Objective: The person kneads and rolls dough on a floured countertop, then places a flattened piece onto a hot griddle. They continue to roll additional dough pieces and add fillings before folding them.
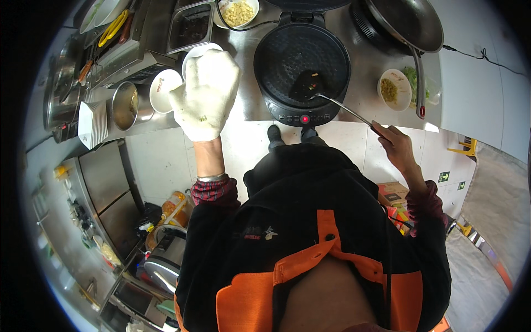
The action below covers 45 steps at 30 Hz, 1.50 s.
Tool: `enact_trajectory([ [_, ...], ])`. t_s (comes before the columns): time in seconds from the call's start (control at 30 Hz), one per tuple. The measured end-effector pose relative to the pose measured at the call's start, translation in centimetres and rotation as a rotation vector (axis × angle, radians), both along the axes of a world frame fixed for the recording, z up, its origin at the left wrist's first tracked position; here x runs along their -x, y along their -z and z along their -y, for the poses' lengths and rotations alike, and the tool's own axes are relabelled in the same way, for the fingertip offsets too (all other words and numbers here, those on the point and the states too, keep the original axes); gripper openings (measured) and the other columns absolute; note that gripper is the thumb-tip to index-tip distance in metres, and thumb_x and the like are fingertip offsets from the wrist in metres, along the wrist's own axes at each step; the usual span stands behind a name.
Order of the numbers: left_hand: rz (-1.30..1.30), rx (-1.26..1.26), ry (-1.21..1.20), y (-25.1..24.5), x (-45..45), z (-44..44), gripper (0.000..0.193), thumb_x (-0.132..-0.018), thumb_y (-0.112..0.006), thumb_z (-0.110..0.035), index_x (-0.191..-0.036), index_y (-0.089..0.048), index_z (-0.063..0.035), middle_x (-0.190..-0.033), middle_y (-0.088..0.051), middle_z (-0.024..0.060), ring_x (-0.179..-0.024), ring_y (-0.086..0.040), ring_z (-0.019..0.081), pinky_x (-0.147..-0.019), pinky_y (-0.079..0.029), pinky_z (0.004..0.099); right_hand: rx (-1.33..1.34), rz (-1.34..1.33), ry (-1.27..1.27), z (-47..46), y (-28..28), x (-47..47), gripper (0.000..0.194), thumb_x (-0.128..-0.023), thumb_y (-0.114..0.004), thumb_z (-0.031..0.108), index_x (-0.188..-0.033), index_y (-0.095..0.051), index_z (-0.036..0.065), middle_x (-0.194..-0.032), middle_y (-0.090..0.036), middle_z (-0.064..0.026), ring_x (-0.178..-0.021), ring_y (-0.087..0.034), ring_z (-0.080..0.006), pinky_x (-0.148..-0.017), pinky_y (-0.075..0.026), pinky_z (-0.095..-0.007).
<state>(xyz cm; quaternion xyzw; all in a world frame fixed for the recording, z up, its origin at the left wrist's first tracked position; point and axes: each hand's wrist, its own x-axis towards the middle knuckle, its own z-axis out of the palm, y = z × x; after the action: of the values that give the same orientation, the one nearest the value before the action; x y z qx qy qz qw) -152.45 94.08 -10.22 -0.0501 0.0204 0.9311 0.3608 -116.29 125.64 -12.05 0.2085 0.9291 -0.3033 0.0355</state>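
Observation:
My left hand (207,95) is raised over the counter's edge, left of the round black electric griddle (286,54). A smooth white covering, a glove or dough, hides its fingers and bears a small green bit. Whether anything is held there cannot be told. My right hand (394,145) grips the handle of a metal spatula (348,108) from the right. Its dark blade rests on or just over the griddle's near right part, with a few small food bits on it. The griddle's lid is raised at the back and a red light shows on its front panel.
A bowl of pale yellow pieces (238,12) and a steel pan with dark contents (191,29) stand back left. White bowls (164,91), a steel pot (125,106) and folded white paper holders (92,124) are left. At right are a frying pan (410,20) and a bowl of chopped food (394,89).

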Motion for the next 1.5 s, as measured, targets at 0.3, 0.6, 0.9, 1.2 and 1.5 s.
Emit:
enact_trajectory([
  [0.3, 0.246, 0.049, 0.050, -0.4, -0.2, -3.2, 0.061, -0.088, -0.061, -0.045, -0.133, -0.055, -0.0047, -0.129, -0.053, 0.0180, -0.124, -0.049, 0.0365, -0.108, -0.039, 0.0616, 0.091, -0.403, 0.109, 0.4, 5.9, 7.4, 0.052, -0.088, -0.063, -0.003, -0.138, -0.064, 0.011, -0.100, -0.071, -0.0171, -0.086, -0.069, -0.0352, -0.079, -0.054, -0.0387],
  [0.6, 0.417, -0.483, 0.212, 5.4, 0.9, -10.6, 0.039, -0.102, -0.049, -0.054, -0.114, -0.058, -0.0181, -0.105, -0.058, 0.0031, -0.098, -0.057, 0.0209, -0.082, -0.050, 0.0384, 0.587, -0.248, 0.584, 2.5, 0.3, 1.0, 0.049, -0.094, -0.063, 0.001, -0.143, -0.060, 0.004, -0.095, -0.070, -0.0030, -0.069, -0.049, -0.0052, -0.060, -0.044, -0.0218],
  [0.9, 2.631, -2.927, -0.263, 13.8, -6.3, -21.4, 0.069, -0.103, -0.043, -0.054, -0.158, -0.037, -0.0127, -0.162, -0.036, 0.0191, -0.151, -0.025, 0.0436, -0.119, -0.017, 0.0678, 0.634, -0.225, 0.719, 4.2, -1.3, -1.8, 0.052, -0.094, -0.061, 0.002, -0.146, -0.057, 0.003, -0.087, -0.065, -0.0025, -0.066, -0.049, -0.0049, -0.058, -0.043, -0.0207],
  [1.2, 2.855, -2.613, -0.009, 11.7, -3.5, -14.9, 0.039, -0.082, -0.064, -0.001, -0.120, -0.069, -0.0025, -0.131, -0.066, 0.0156, -0.128, -0.054, 0.0383, -0.110, -0.044, 0.0431, 0.599, -0.250, 0.677, 3.8, -0.7, -1.7, 0.052, -0.096, -0.061, 0.002, -0.148, -0.056, 0.008, -0.082, -0.063, 0.0001, -0.061, -0.046, -0.0029, -0.054, -0.039, -0.0188],
  [1.5, 2.828, -1.762, -0.541, 12.6, -7.7, -8.4, 0.064, -0.104, -0.047, -0.048, -0.155, -0.041, -0.0104, -0.165, -0.034, 0.0119, -0.154, -0.025, 0.0340, -0.123, -0.019, 0.0592, 0.206, -0.300, 0.345, 4.3, 0.0, -3.5, 0.052, -0.087, -0.069, -0.003, -0.138, -0.065, 0.009, -0.082, -0.065, -0.0091, -0.065, -0.057, -0.0171, -0.062, -0.048, -0.0329],
])
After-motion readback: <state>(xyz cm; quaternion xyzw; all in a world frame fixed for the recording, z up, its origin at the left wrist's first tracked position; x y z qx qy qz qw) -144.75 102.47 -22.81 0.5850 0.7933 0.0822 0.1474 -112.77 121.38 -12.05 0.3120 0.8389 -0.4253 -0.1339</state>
